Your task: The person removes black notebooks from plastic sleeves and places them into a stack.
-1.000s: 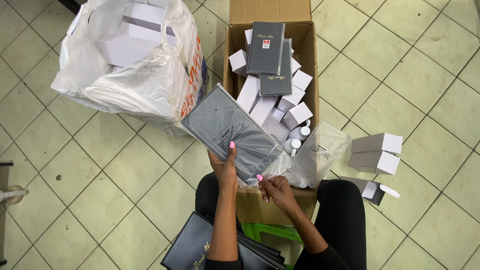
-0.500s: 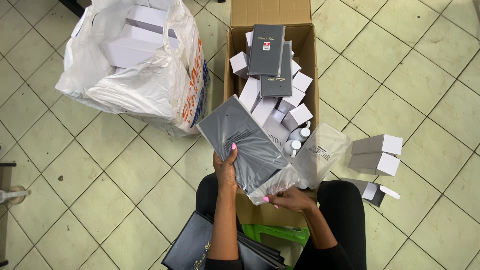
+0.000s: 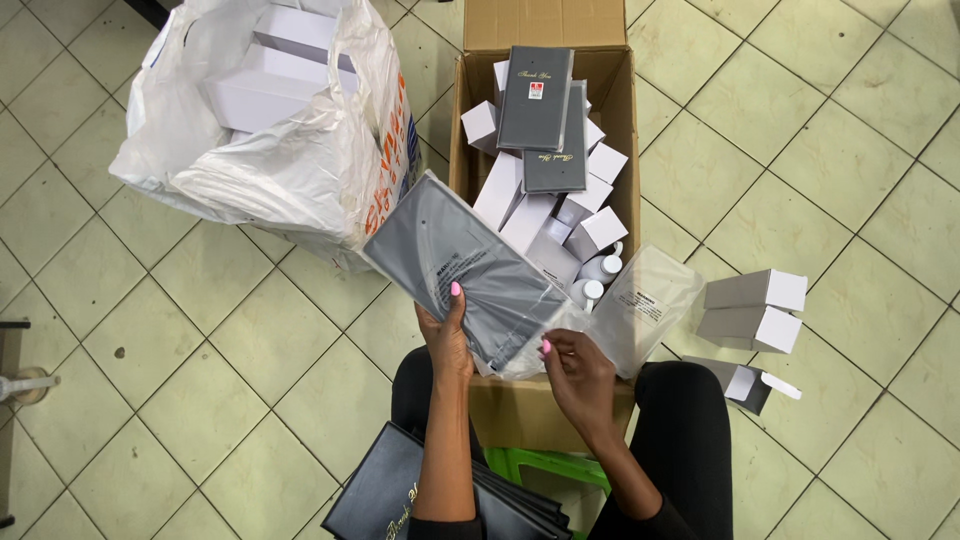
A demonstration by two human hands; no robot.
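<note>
My left hand (image 3: 446,336) grips a flat grey folder sealed in a clear plastic sleeve (image 3: 462,268), held tilted over the near left corner of an open cardboard box (image 3: 622,170). My right hand (image 3: 578,372) pinches the sleeve's loose lower end beside an empty clear plastic bag (image 3: 648,306). Inside the box lie two dark grey folders (image 3: 536,98), several small white boxes (image 3: 596,232) and small white bottles (image 3: 598,270).
A white plastic bag (image 3: 300,170) holding larger white boxes (image 3: 255,98) sits on the tiled floor at left. Two grey-and-white small boxes (image 3: 754,310) and an opened one (image 3: 742,384) lie at right. Dark folders (image 3: 400,492) rest on my lap beside a green stool (image 3: 548,466).
The sleeved folder has shifted slightly right. My right hand moved from the folder's lower edge to the loose end of the plastic sleeve.
</note>
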